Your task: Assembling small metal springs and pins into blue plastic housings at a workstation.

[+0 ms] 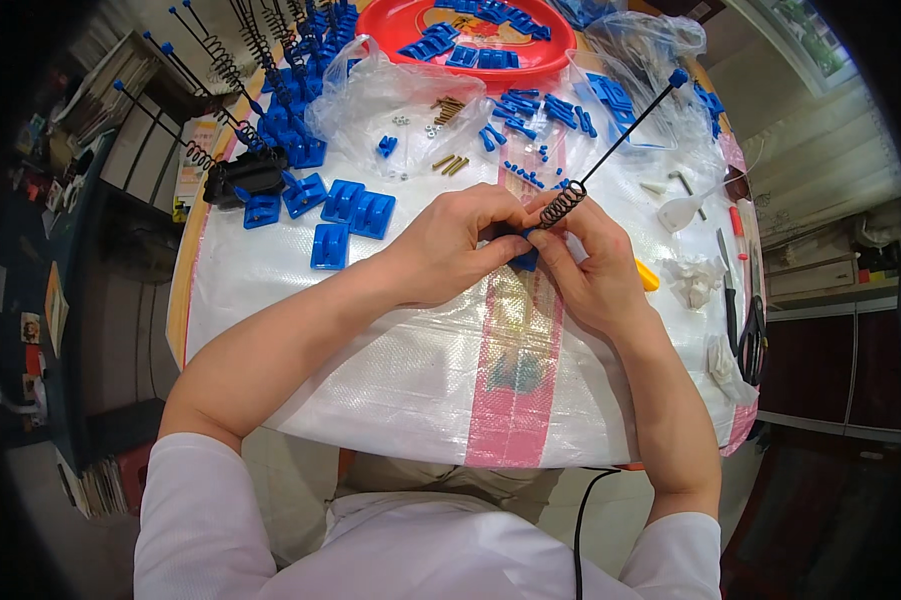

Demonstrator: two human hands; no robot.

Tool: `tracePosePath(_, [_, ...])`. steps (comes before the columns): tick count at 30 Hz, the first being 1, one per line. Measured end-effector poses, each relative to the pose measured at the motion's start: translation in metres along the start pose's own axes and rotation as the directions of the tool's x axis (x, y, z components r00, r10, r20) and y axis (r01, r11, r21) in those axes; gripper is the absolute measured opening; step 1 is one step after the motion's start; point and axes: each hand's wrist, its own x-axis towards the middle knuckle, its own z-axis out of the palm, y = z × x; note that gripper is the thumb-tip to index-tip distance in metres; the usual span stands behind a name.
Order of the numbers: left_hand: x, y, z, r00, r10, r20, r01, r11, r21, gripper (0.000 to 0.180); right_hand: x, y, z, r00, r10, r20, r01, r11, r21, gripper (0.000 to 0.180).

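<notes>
1. White shirt [400, 560] is filling the foreground, nearest the camera; beyond it, a woven sheet [400, 380] is covering the table, perhaps for protection.
2. Left hand [460, 245] is pinching a blue piece [523, 260] around mid-table, thumb and fingers closed on it; they are hiding most of it, likely keeping it from turning.
3. Right hand [595, 260] is gripping the lower end of a black spring [562, 204]; the hands are meeting there, presumably bracing against each other, though exact contact is staying hidden.
4. Thin rod [618, 138] is slanting up and rightward from the spring, its blue cap [678, 77] pointing away; that tilt is seemingly leaving the fingers room below.
5. Blue brackets [329, 247] are lying left of the hands; bolts [450, 163] and blue links [559, 111] are sitting beyond, grouped by kind, apparently for easy picking.
6. Red tray [380, 22] is holding more brackets at the far side; scissors [757, 312] are resting by the right edge, perhaps for clearance.
</notes>
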Motion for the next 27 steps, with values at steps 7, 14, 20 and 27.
tracePosePath(7, [0.0011, -0.006, 0.002, 0.999, 0.032, -0.033, -0.032, 0.999, -0.018, 0.018, 0.0001, 0.0001, -0.0005, 1.0, -0.002, 0.003, 0.002, 1.0, 0.005, 0.012])
tracePosePath(14, [0.0017, -0.005, 0.0023, 0.998, 0.05, -0.037, -0.05, 0.999, 0.004, 0.016, 0.0004, 0.0039, -0.0024, 1.0, -0.026, 0.011, 0.026, 1.0, -0.017, 0.013])
tracePosePath(20, [0.0005, 0.0012, -0.0015, 0.998, -0.048, 0.045, 0.048, 0.999, -0.008, 0.024, 0.0, 0.0014, -0.0027, 1.0, -0.006, 0.014, 0.006, 1.0, 0.005, 0.013])
tracePosePath(27, [0.0005, 0.0005, -0.0012, 0.998, -0.048, 0.047, 0.049, 0.999, -0.007, 0.025, 0.0001, -0.0001, -0.0031, 1.0, -0.013, 0.009, 0.013, 1.0, -0.017, 0.013])
